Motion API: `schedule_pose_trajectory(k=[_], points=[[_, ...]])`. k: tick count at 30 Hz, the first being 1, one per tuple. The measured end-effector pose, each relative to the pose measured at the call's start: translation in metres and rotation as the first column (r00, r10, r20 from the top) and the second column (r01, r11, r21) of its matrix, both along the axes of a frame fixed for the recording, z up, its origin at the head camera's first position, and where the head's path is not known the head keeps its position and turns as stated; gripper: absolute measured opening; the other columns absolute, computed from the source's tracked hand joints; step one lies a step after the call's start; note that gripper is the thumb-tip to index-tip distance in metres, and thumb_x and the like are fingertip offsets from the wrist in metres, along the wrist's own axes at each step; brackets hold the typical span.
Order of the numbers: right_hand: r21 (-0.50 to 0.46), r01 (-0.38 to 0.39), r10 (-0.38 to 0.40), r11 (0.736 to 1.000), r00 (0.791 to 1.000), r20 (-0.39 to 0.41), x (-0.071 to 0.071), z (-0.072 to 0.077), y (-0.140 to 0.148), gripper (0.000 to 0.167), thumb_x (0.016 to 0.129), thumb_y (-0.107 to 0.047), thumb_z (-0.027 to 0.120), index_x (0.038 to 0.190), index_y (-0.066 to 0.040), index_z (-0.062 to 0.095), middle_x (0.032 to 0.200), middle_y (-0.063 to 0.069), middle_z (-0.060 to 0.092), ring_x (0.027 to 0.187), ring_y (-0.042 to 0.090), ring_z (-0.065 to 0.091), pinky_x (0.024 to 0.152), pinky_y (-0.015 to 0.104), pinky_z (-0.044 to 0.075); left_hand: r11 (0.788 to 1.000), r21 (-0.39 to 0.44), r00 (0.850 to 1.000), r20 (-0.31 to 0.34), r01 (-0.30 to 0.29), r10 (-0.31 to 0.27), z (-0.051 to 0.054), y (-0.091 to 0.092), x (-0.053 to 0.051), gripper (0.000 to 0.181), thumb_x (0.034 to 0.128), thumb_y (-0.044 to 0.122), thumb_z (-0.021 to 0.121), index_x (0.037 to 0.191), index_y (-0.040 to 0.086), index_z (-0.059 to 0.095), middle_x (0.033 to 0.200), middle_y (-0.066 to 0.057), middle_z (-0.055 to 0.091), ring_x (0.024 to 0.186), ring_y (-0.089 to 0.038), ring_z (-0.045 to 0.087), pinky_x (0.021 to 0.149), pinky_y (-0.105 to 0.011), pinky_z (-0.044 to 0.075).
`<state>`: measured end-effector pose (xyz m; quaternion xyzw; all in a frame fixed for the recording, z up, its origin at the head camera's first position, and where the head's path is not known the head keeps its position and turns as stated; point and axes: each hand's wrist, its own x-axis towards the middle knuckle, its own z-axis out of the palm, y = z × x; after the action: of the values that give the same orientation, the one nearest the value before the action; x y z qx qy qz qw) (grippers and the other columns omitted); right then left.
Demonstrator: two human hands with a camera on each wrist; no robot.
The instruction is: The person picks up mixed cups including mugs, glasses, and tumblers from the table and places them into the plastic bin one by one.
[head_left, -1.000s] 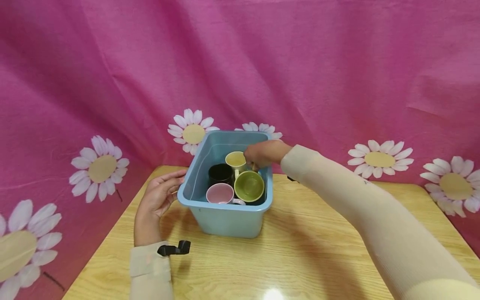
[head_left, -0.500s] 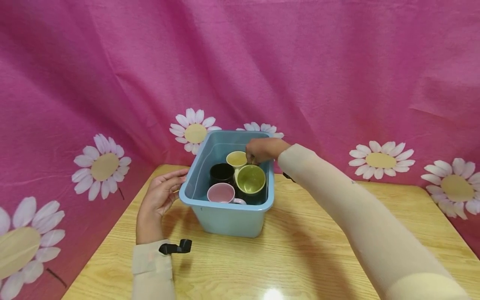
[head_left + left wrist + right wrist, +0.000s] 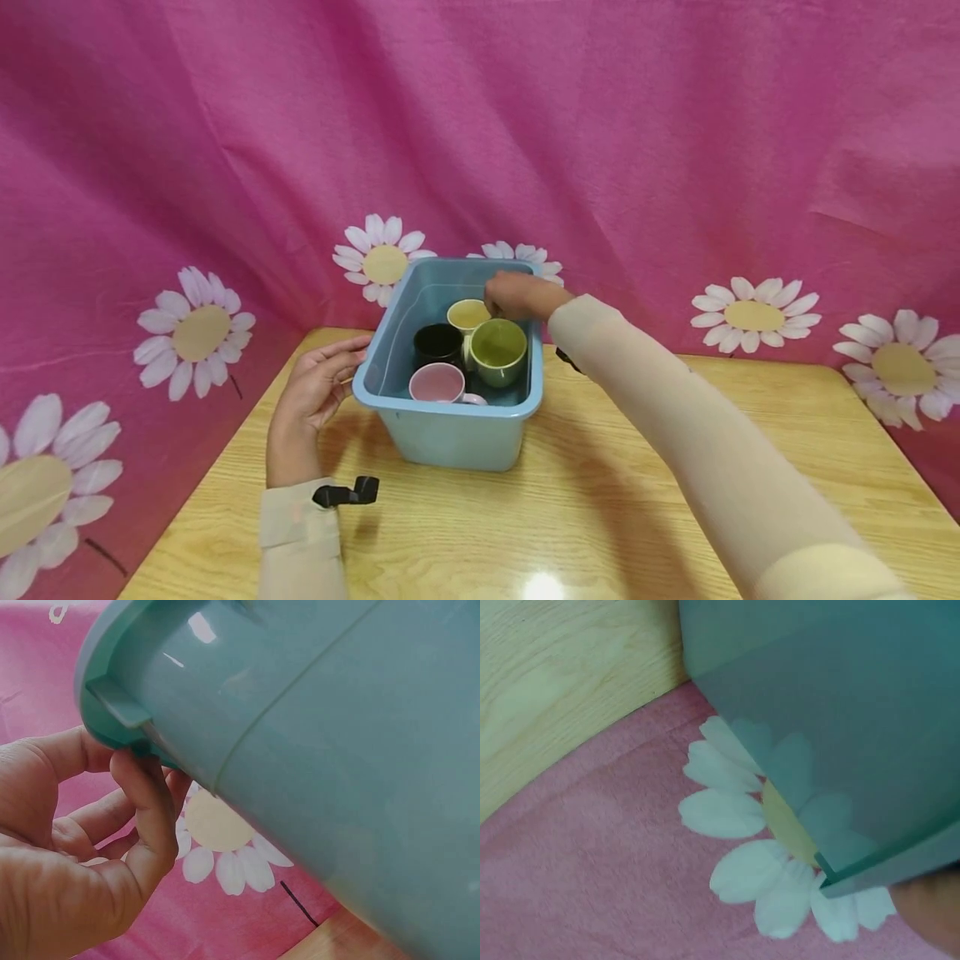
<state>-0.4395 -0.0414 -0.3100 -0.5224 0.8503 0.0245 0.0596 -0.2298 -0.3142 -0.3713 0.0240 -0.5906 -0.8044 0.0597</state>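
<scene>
A blue plastic tub [image 3: 457, 437] stands on the table with several mugs inside. My left hand [image 3: 318, 385] grips the tub's rim at its left side; in the left wrist view the thumb and fingers [image 3: 146, 810] pinch the rim from below and outside. Over the tub's right wall reaches my right hand [image 3: 521, 294], its curled fingers holding the green mug [image 3: 501, 367] at its far side. The grip point itself is hidden behind the mug. Beside it sit a cream-yellow mug [image 3: 467, 314], a black mug [image 3: 438, 343] and a pink mug [image 3: 437, 385].
The wooden table [image 3: 615, 483] extends in front of and to the right of the tub. A pink cloth with daisies [image 3: 637, 167] hangs behind and to the left. In the right wrist view, the tub's outer wall [image 3: 840, 690] fills the upper right.
The green mug has risen slightly and moved away from the tub's near wall, showing more of its outer side. My right hand has moved slightly up with it. The left hand stays at the rim.
</scene>
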Motion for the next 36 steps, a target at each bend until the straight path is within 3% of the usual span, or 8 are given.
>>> schedule_pose_trajectory(k=[2, 4, 6, 8, 16, 22, 28, 36], points=[[0.009, 0.052, -0.052, 0.999, 0.999, -0.018, 0.001, -0.002, 0.002, 0.026, 0.086, 0.014, 0.054, 0.072, -0.003, 0.067, 0.067, 0.001, 0.052, 0.064, 0.016, 0.044, 0.06, 0.027, 0.04, 1.0, -0.001, 1.0, 0.002, 0.006, -0.006, 0.0, 0.002, -0.001, 0.025, 0.0993, 0.002, 0.064, 0.122, 0.001, 0.074, 0.102, -0.001, 0.078, 0.087, -0.015, 0.074, 0.08, -0.03, 0.062], [0.032, 0.11, -0.109, 0.993, 0.994, -0.018, 0.002, -0.003, 0.004, 0.025, 0.09, 0.012, 0.057, 0.096, -0.003, 0.076, 0.088, 0.007, 0.067, 0.08, 0.021, 0.058, 0.076, 0.031, 0.053, 1.0, 0.0, 1.0, 0.005, 0.014, -0.014, 0.0, 0.004, -0.003, 0.026, 0.0994, 0.001, 0.064, 0.123, 0.0, 0.073, 0.103, -0.001, 0.078, 0.088, -0.015, 0.074, 0.08, -0.031, 0.062], [0.044, 0.152, -0.152, 0.987, 0.988, -0.021, 0.002, -0.004, 0.006, 0.034, 0.093, 0.009, 0.06, 0.12, -0.006, 0.074, 0.114, 0.011, 0.071, 0.103, 0.026, 0.064, 0.095, 0.038, 0.055, 1.0, 0.001, 1.0, 0.009, 0.017, -0.017, 0.0, 0.006, -0.004, 0.026, 0.0992, 0.001, 0.064, 0.124, 0.0, 0.073, 0.103, -0.001, 0.077, 0.088, -0.015, 0.074, 0.08, -0.031, 0.062], [0.045, 0.178, -0.176, 0.983, 0.984, -0.038, 0.001, -0.005, 0.008, 0.041, 0.094, 0.007, 0.062, 0.131, -0.009, 0.07, 0.127, 0.012, 0.068, 0.116, 0.029, 0.062, 0.102, 0.042, 0.052, 1.0, 0.002, 1.0, 0.012, 0.015, -0.015, 0.0, 0.008, -0.005, 0.026, 0.0991, 0.001, 0.064, 0.123, 0.0, 0.073, 0.102, -0.001, 0.077, 0.088, -0.015, 0.074, 0.08, -0.03, 0.062], [-0.062, 0.175, -0.183, 0.983, 0.972, -0.151, -0.001, -0.006, 0.021, 0.038, 0.091, 0.002, 0.064, 0.125, -0.011, 0.073, 0.124, 0.011, 0.069, 0.116, 0.029, 0.064, 0.099, 0.042, 0.053, 0.999, -0.004, 0.999, 0.025, 0.031, -0.031, -0.001, 0.014, -0.011, 0.028, 0.0995, 0.001, 0.064, 0.127, -0.002, 0.071, 0.103, 0.0, 0.077, 0.09, -0.015, 0.074, 0.082, -0.031, 0.061], [-0.147, 0.137, -0.163, 0.98, 0.971, -0.175, 0.009, 0.006, 0.036, 0.029, 0.095, -0.014, 0.071, 0.124, -0.008, 0.072, 0.121, 0.012, 0.07, 0.112, 0.031, 0.066, 0.098, 0.046, 0.053, 0.998, -0.007, 0.998, 0.012, 0.067, -0.067, -0.002, 0.015, -0.017, 0.026, 0.0998, 0.002, 0.064, 0.124, 0.001, 0.074, 0.103, 0.001, 0.077, 0.09, -0.014, 0.074, 0.08, -0.029, 0.061], [-0.238, 0.175, -0.216, 0.955, 0.963, -0.158, 0.039, 0.023, 0.057, 0.028, 0.099, -0.021, 0.068, 0.124, -0.009, 0.073, 0.12, 0.011, 0.069, 0.111, 0.029, 0.066, 0.095, 0.046, 0.054, 0.995, 0.009, 0.995, -0.005, 0.095, -0.095, -0.003, 0.01, -0.019, 0.023, 0.0998, 0.001, 0.063, 0.115, 0.007, 0.079, 0.101, 0.001, 0.078, 0.087, -0.012, 0.074, 0.077, -0.025, 0.061], [-0.376, 0.196, -0.271, 0.906, 0.95, -0.158, 0.097, 0.022, 0.101, 0.022, 0.097, -0.02, 0.07, 0.113, -0.005, 0.075, 0.106, 0.011, 0.071, 0.096, 0.029, 0.067, 0.088, 0.044, 0.056, 0.994, 0.002, 0.994, -0.012, 0.112, -0.112, -0.001, -0.002, -0.018, 0.026, 0.1006, 0.001, 0.062, 0.106, 0.015, 0.082, 0.101, 0.003, 0.078, 0.087, -0.011, 0.074, 0.076, -0.024, 0.061]])
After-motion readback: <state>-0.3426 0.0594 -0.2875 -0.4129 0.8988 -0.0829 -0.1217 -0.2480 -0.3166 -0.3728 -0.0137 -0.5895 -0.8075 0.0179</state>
